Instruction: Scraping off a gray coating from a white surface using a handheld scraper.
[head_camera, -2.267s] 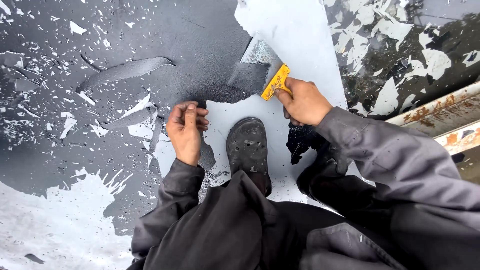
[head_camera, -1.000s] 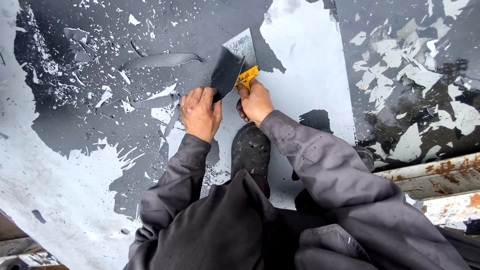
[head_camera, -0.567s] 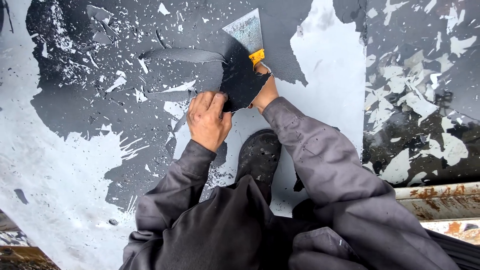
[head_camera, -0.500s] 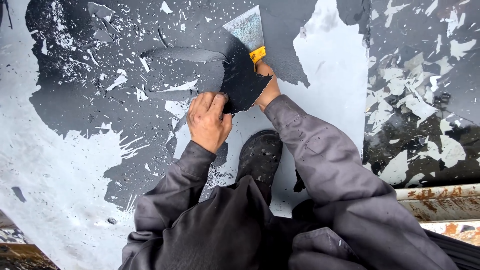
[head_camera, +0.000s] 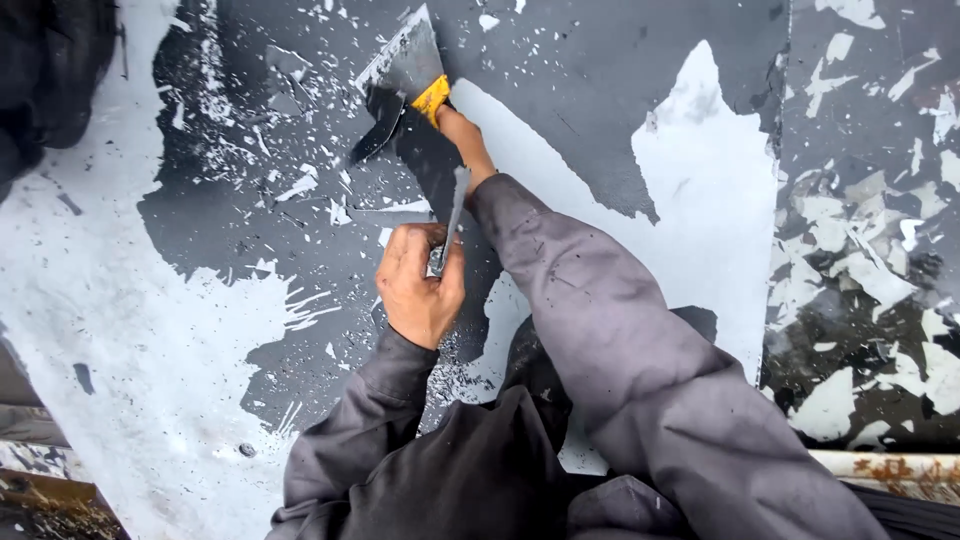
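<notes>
Surface under us: a flat floor (head_camera: 120, 330), pale grey where bare, with a dark grey coating (head_camera: 600, 60) over the upper middle of the frame, ragged-edged and strewn with pale flakes (head_camera: 300, 185). At right we record a patchier stretch of peeling dark and pale pieces (head_camera: 870, 300); at lower right a rusty, pale-painted rail (head_camera: 900, 470). Light even, daylight-like, without hard shadows.

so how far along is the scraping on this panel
Partly done, it seems. Done: large pale bare patches already show where dark coating is off, with loose flakes scattered about. In hand: the right hand pushes a yellow-handled scraper while the left hand pulls a peeled strip. Left: the wide dark coating ahead.
</notes>
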